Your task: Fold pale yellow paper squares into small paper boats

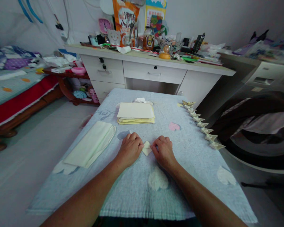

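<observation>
Between my two hands, a small piece of folded cream paper [146, 148] lies on the cloth-covered table [180, 164], its lower end coming to a point. My left hand [132, 148] is closed, with thumb and fingertips pinching the paper's left corner. At the opposite corner, my right hand [164, 151] pinches it with curled fingers. A stack of cream and yellow paper sheets [136, 111] sits just beyond my hands. Farther left lies a pile of pale paper sheets [91, 145]. Folded paper boats [205, 130] stand in a row along the table's right side.
Behind the table stands a white desk [153, 67] crowded with jars, bags and papers. A front-loading washing machine [255, 126] is close on the right. A bed [19, 85] and a low wooden shelf [66, 74] are at the left.
</observation>
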A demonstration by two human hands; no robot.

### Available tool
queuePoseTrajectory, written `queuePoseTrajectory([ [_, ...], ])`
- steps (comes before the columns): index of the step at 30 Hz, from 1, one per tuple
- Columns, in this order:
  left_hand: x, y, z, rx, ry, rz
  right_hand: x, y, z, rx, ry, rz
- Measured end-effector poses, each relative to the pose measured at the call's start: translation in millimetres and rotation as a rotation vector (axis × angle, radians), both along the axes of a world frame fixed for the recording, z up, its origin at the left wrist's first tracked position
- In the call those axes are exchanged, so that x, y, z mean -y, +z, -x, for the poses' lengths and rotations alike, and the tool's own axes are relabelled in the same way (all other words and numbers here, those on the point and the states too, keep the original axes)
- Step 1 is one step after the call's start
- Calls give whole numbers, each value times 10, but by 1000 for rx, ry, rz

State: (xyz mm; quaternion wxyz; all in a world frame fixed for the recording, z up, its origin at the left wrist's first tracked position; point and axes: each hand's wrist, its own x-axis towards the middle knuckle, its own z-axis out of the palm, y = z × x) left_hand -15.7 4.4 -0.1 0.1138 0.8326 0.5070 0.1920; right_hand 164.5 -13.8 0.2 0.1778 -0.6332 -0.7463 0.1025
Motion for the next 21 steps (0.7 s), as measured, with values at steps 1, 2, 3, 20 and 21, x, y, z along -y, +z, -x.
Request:
queuePoseTrajectory([
  [1, 3, -5, -3, -9, 1, -5, 0, -3, 1, 4, -2, -1],
  [2, 6, -9, -7, -18, 4, -9, 0, -6, 2, 9, -2, -1],
  [3, 9, -12, -11, -27, 8, -13, 0, -9, 2, 14, -2, 0],
  [20, 52, -53, -45, -50, 108, -10, -68, 31, -23, 82, 10, 93],
  [21, 53, -55, -43, -48, 111, -13, -74, 38, -25, 88, 18, 98],
])
